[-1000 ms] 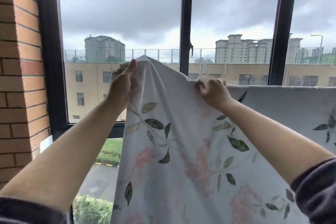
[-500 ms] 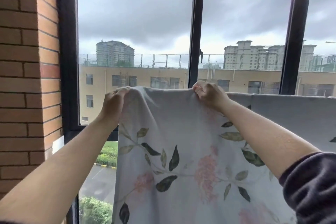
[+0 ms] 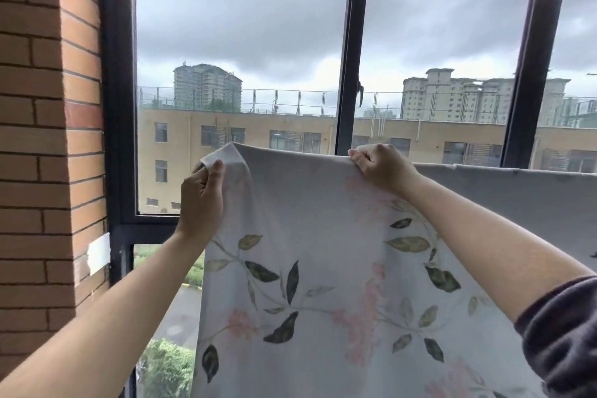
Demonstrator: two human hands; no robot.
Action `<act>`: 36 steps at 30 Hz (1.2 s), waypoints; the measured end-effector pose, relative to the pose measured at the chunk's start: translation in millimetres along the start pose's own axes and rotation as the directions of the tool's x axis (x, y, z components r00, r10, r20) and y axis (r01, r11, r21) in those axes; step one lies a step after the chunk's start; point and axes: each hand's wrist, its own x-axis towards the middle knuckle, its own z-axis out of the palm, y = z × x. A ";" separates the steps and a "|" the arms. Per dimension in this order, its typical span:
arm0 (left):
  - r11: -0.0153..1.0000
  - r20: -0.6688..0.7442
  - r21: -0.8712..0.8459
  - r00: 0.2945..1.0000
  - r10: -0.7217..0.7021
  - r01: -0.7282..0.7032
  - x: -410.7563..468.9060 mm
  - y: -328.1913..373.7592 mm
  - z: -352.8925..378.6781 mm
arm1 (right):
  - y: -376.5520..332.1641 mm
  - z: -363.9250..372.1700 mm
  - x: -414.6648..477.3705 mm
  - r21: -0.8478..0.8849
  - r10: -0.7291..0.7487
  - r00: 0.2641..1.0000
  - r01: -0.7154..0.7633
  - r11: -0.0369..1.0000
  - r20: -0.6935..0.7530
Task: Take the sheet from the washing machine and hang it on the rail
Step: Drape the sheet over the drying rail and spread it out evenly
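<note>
Both hands (image 3: 202, 194) (image 3: 381, 168) pinch sheet (image 3: 323, 252) top edge; edge runs left-right.

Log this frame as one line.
stage: hanging | left hand: pinches corner of white floral-print fabric sheet | right hand: grips its top edge | sheet: draped rightward, front hangs down

Single head-worn camera, facing straight ahead.
It is looking from close by at the white leaf-printed fabric sheet (image 3: 323, 220), with the dark-framed glass window (image 3: 347, 42) beyond it.
</note>
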 end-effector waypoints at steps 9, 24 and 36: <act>0.985 0.222 -0.037 0.962 -0.156 0.169 4.6 -11.9 -42.2 | 4.5 0.2 -0.9 0.023 -0.043 0.998 0.044 0.999 -0.046; 0.778 0.098 0.412 0.872 0.479 -0.473 45.4 6.6 -20.7 | 11.3 3.3 -2.7 -0.042 -0.055 0.996 0.053 0.998 -0.065; 0.991 -0.266 0.083 0.956 0.123 -0.105 52.7 26.5 -24.2 | -1.5 -8.8 17.4 0.039 0.037 0.955 -0.026 0.999 -0.296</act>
